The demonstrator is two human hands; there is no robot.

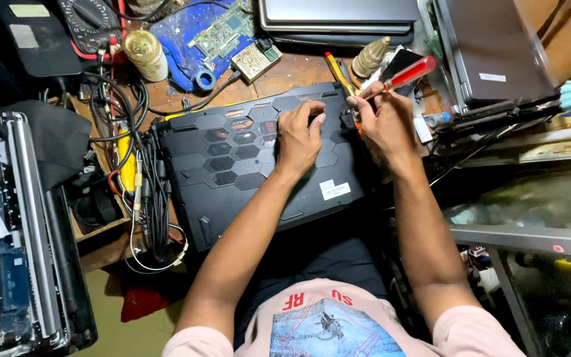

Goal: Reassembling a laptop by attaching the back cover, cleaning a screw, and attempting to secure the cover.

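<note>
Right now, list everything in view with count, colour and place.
laptop: one, black, underside up, centre of bench
screwdriver: one, red handle, in right hand
stacked laptops: at least two, grey, top centre
circuit board: one, green, top, on blue sheet
multimeter: one, black, top left
cables: bundle, black, left of laptop
opened laptop: one, silver, far left
left hand: one, flat on laptop
right hand: one, fingers grip screwdriver

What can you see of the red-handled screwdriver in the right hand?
The screwdriver has a translucent red handle, plastic by its look, pointing up and right. The right hand grips it near the lower end. Its shaft is mostly hidden by the fingers; the tip meets the right edge of the black laptop underside.
</note>
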